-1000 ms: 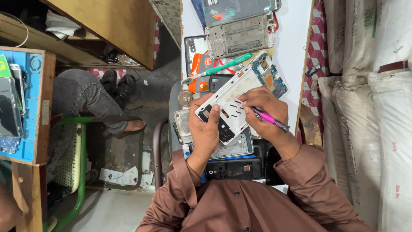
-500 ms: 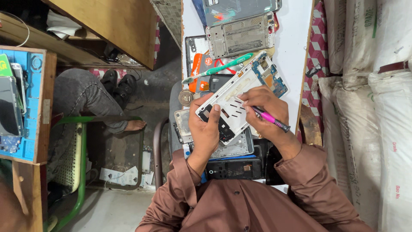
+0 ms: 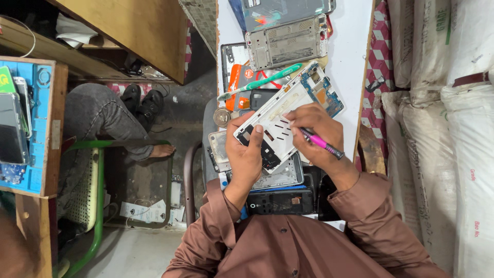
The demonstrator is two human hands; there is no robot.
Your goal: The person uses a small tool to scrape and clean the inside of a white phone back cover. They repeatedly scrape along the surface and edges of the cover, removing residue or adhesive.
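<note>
Here, just right of the frame's centre, an opened phone chassis [image 3: 280, 121] with a white inner frame and a blue circuit board at its upper right end lies tilted over the tabletop [image 3: 350, 56]. The left hand [image 3: 247, 154] cups its lower left end, thumb across the face and fingers closed around the edge, so the grip is firm on the chassis. The right hand [image 3: 316, 128] is closed in a pen-like grip on a pink screwdriver [image 3: 320, 143], whose tip meets the white frame near its middle. The chassis looks light and stiff but fragile; the bare board and thin frame are best held by the outer edges, as the left hand does. Above it lie a green toothbrush [image 3: 260, 82], an orange card [image 3: 236, 85] and two more stripped phone frames [image 3: 285, 44]. Below the hands sits a dark phone body [image 3: 280, 202]. At the far left another person's leg [image 3: 108, 121] rests beside a green chair [image 3: 95, 206].
</note>
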